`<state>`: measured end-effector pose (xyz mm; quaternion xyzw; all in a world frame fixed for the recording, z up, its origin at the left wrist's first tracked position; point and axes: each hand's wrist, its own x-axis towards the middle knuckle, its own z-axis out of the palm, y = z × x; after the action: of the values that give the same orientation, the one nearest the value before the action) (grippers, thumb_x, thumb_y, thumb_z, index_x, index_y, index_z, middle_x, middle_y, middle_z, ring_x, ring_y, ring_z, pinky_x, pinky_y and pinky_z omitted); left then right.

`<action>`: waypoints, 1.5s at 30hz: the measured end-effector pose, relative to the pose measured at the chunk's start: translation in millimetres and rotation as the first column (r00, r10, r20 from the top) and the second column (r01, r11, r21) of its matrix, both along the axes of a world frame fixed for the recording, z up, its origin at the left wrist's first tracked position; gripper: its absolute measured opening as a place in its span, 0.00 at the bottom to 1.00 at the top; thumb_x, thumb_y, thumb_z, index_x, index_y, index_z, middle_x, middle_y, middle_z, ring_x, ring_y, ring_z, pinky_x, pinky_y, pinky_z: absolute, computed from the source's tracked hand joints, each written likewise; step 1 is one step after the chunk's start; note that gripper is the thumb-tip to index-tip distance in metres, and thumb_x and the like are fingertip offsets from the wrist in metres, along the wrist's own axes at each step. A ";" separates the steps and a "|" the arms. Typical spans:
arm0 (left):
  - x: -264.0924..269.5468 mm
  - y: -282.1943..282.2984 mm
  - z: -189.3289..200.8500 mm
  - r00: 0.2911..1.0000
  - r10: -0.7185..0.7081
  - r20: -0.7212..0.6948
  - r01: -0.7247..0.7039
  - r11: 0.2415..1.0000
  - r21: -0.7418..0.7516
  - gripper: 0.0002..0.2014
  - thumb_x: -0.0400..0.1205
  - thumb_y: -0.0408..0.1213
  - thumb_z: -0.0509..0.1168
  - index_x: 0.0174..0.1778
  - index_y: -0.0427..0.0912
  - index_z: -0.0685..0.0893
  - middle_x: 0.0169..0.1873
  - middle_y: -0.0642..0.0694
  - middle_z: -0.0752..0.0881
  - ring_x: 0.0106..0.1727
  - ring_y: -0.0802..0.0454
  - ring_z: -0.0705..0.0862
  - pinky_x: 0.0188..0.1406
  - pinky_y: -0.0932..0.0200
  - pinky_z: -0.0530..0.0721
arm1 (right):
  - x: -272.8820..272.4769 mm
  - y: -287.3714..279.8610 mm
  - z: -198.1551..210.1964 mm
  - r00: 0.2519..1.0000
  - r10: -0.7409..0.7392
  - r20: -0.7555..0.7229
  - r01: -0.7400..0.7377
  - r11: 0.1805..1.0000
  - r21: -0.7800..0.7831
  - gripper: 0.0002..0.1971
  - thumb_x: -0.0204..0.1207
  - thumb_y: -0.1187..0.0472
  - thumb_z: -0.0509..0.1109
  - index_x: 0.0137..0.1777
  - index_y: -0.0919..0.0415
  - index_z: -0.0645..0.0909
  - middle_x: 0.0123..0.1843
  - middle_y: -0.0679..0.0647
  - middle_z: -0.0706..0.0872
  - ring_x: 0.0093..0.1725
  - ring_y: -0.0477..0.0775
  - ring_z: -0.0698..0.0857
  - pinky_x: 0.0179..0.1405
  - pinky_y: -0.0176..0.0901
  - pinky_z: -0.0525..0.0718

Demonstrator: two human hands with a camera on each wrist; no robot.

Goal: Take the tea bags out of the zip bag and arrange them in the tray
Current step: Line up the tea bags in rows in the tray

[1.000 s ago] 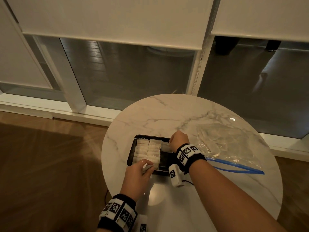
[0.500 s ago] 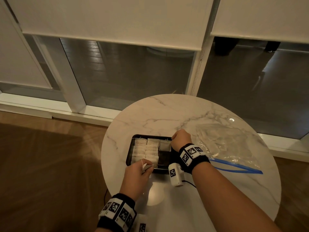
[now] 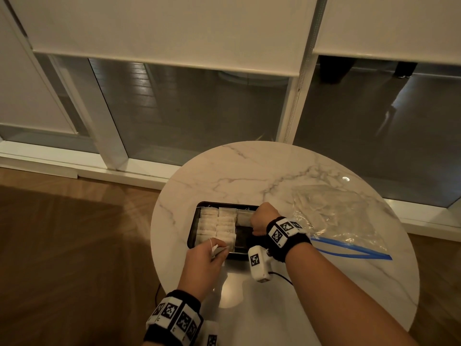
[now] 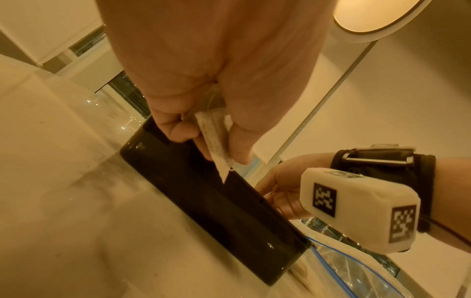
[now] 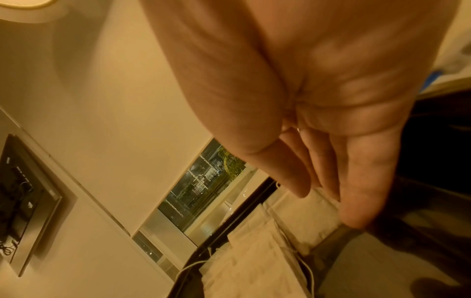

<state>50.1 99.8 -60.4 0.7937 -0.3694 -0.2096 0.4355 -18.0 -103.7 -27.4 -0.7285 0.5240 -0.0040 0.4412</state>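
Head view, with both wrist views. The right hand [image 3: 260, 219] now lies lower over the black tray [image 3: 193, 229] than a second ago, its straight fingers [image 5: 356, 193] pressing a tea bag [image 3: 243, 217] flat at the tray's 1 o'clock corner, starting a third column. The left hand [image 3: 203, 264], at the tray's 6 o'clock rim, has kept its narrow grip, pinching the next tea bag [image 4: 216, 141]. The zip bag [image 3: 334, 221] lies at 3 o'clock on the tabletop [image 3: 249, 171]; whether any tea bags remain inside cannot be told. Judged: two columns filled, placement continuing.
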 end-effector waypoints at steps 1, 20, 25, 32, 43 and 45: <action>0.0 0.2 0.8 1.000 0.001 0.006 -0.001 1.000 0.001 0.03 0.83 0.40 0.72 0.51 0.53 0.88 0.44 0.63 0.87 0.48 0.71 0.83 0.46 0.82 0.78 | -1.4 0.1 1.5 1.000 0.008 -0.001 -0.008 1.000 -0.002 0.15 0.79 0.69 0.69 0.35 0.56 0.69 0.38 0.53 0.78 0.35 0.49 0.83 0.36 0.39 0.90; -6.6 -11.0 44.4 0.231 -0.066 -0.971 -0.492 0.853 -0.175 0.16 0.86 0.27 0.57 0.68 0.35 0.82 0.64 0.31 0.86 0.62 0.37 0.84 0.56 0.51 0.83 | -63.1 69.9 50.8 0.943 0.105 0.317 -0.167 0.970 0.175 0.12 0.85 0.46 0.66 0.54 0.50 0.88 0.49 0.49 0.93 0.46 0.49 0.91 0.37 0.40 0.84; -16.8 -13.3 45.2 0.394 -0.068 -0.917 -0.439 0.862 -0.253 0.17 0.86 0.24 0.61 0.70 0.34 0.81 0.61 0.32 0.89 0.65 0.36 0.87 0.68 0.43 0.83 | -68.1 76.9 46.7 0.922 0.152 0.356 -0.214 0.966 0.143 0.12 0.83 0.43 0.69 0.54 0.49 0.88 0.49 0.48 0.93 0.42 0.45 0.90 0.34 0.37 0.83; -26.5 -9.4 53.9 0.523 -0.070 -0.849 -0.393 0.864 -0.314 0.13 0.83 0.21 0.66 0.61 0.36 0.84 0.53 0.37 0.92 0.51 0.46 0.93 0.50 0.51 0.88 | -65.1 79.8 37.6 0.861 0.049 0.507 -0.086 0.995 0.049 0.04 0.80 0.58 0.75 0.52 0.54 0.86 0.46 0.55 0.92 0.37 0.43 0.88 0.32 0.34 0.84; -24.7 -6.0 43.7 0.614 0.025 -0.789 -0.375 0.889 -0.263 0.12 0.84 0.25 0.68 0.62 0.34 0.85 0.56 0.33 0.90 0.57 0.41 0.89 0.58 0.49 0.88 | -70.9 79.8 32.0 0.804 -0.067 0.591 0.008 0.995 0.101 0.04 0.81 0.60 0.74 0.53 0.57 0.86 0.47 0.59 0.92 0.37 0.45 0.89 0.37 0.39 0.88; -25.0 -6.6 42.4 0.634 0.037 -0.773 -0.372 0.890 -0.262 0.12 0.83 0.25 0.69 0.62 0.34 0.85 0.57 0.33 0.90 0.57 0.41 0.89 0.56 0.50 0.88 | -71.0 79.2 33.9 0.808 -0.071 0.585 0.017 0.995 0.098 0.04 0.82 0.60 0.73 0.53 0.57 0.87 0.46 0.55 0.93 0.38 0.45 0.89 0.36 0.37 0.88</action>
<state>25.2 93.3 -18.1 0.5671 -0.0965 -0.3858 0.7213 -89.0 -24.5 6.5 -0.6590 0.3784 -0.2160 0.6131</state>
